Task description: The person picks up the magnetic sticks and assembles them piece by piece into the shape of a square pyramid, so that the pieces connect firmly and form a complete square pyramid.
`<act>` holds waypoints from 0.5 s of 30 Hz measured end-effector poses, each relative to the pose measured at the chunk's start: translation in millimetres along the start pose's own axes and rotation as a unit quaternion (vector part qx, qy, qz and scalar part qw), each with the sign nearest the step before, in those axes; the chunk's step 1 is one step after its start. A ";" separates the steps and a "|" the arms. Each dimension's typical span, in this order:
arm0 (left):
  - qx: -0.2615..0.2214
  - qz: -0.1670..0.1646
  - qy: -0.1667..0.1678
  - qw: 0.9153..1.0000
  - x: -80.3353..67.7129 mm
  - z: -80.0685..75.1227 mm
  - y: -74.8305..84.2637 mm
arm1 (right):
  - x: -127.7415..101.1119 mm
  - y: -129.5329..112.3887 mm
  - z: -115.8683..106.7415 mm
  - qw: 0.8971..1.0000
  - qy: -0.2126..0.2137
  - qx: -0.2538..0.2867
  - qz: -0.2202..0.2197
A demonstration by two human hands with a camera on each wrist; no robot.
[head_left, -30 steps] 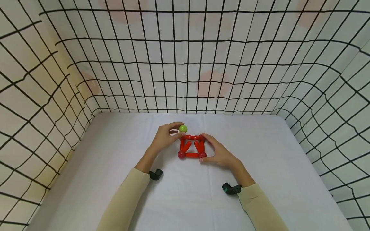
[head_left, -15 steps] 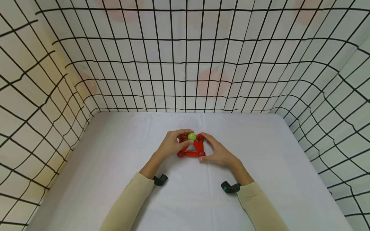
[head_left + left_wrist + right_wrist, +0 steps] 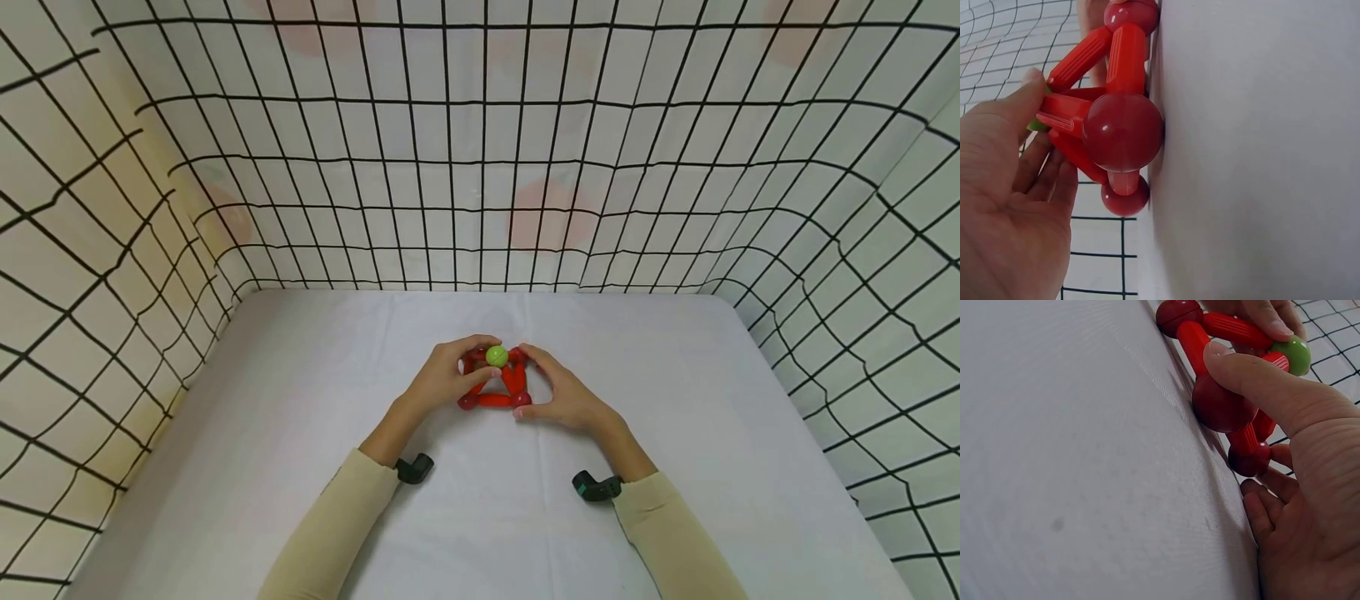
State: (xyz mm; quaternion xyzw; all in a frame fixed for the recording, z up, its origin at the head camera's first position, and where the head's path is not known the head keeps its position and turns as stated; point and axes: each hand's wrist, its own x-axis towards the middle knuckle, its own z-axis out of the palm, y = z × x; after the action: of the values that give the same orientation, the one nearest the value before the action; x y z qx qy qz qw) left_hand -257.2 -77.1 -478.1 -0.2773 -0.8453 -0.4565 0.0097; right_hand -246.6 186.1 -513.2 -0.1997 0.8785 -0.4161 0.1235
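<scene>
A frame of red rods [image 3: 493, 401] and dark red balls [image 3: 1124, 132] sits on the white tabletop, like a magnetic building set. More red rods [image 3: 1063, 114] lean up from its corners to a green ball [image 3: 497, 356] at the top. My left hand [image 3: 438, 375] pinches that green ball between thumb and fingers, over the rods' upper ends. On the right side, my right hand [image 3: 567, 402] spans the frame: its thumb presses the near right ball [image 3: 1222, 405], and its fingers reach round the far right ball [image 3: 1250, 459]. The left hand partly covers the frame's left side.
A black wire grid [image 3: 483, 208] rises along the back and both sides of the white table [image 3: 480, 517], with pale cloth behind it. Dark wrist cameras [image 3: 415, 469] sit on both wrists, at the beige sleeves [image 3: 337, 525].
My left hand has carried the green ball right and toward me, from beside the frame's far left corner to over the leaning rods. The right hand has kept its hold on the frame.
</scene>
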 end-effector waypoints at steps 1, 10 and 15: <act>-0.003 0.001 -0.001 1.000 0.0 0.1 -0.4 | -0.2 -0.3 -0.1 1.000 0.000 -0.001 0.002; -0.003 0.008 -0.009 1.000 -1.2 0.8 -7.8 | -0.9 -2.9 -1.1 1.000 0.002 0.000 0.007; 0.001 0.000 -0.019 1.000 -3.2 -0.4 -10.6 | -0.7 -2.3 -0.4 1.000 0.002 -0.001 0.006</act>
State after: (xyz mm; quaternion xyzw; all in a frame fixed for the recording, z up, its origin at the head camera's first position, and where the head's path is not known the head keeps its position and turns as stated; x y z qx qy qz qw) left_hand -259.6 -83.4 -486.9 -0.2860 -0.8460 -0.4499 -0.0065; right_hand -245.6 185.3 -511.2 -0.1937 0.8805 -0.4144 0.1243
